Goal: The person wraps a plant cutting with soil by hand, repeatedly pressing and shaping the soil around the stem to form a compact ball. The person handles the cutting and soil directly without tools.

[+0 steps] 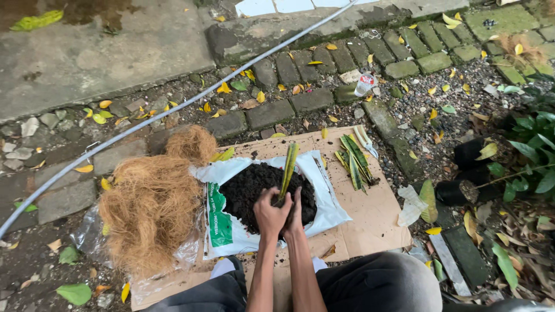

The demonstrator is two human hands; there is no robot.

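On the cardboard sheet (370, 222) laid over the paving, we find an open white bag (228, 222) holding a mound of dark soil (245, 188). Our left hand (270, 215) and right hand (296, 212) meet at the near edge of that mound. Both sets of fingers are closed around the base of a long green-and-yellow leaf cutting (287, 170), which stands nearly upright, tilted slightly away from us. The base itself is hidden by the hands, so we cannot tell whether a pot sits beneath them.

Just left of the bag lies a heap of brown coconut fibre (150, 208) on clear plastic. To the right, on the cardboard, rests a bundle of further leaf cuttings (354, 162), with a pair of pale-handled shears (365, 140) just beside them. Black pots (465, 173) stand well apart on the gravel.

Risks, in our judgement:
- Too firm a squeeze may crease or snap the cutting at its base.
- Loose soil may let the tall cutting topple once released.
- Soil may spill over the low bag edge onto the cardboard.
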